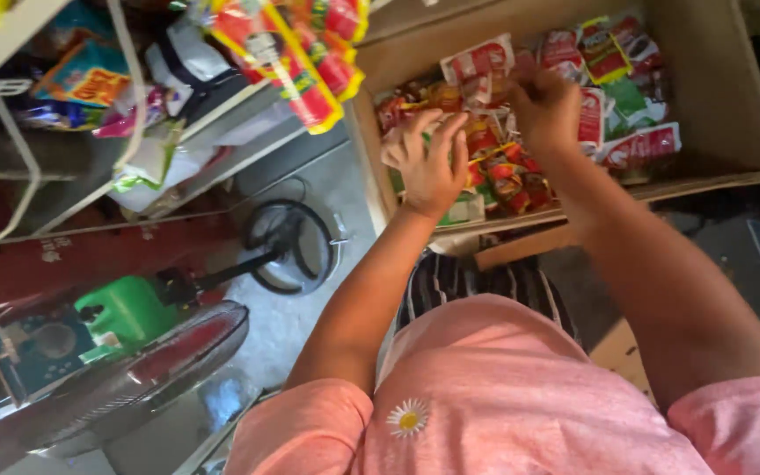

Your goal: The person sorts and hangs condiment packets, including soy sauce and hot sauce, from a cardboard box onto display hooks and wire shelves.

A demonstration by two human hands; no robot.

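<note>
Red sachets (521,176) under both hands | left hand (428,163) open | right hand (545,110) pinching one

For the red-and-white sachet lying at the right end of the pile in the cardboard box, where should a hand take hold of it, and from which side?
Probably by its long upper edge, coming down from above. The red-and-white sachet lies flat and uppermost on the pile in the cardboard box, clear of both the left hand and the right hand. Being thin and flat, it suits a pinch between thumb and fingers along an exposed edge.
</note>
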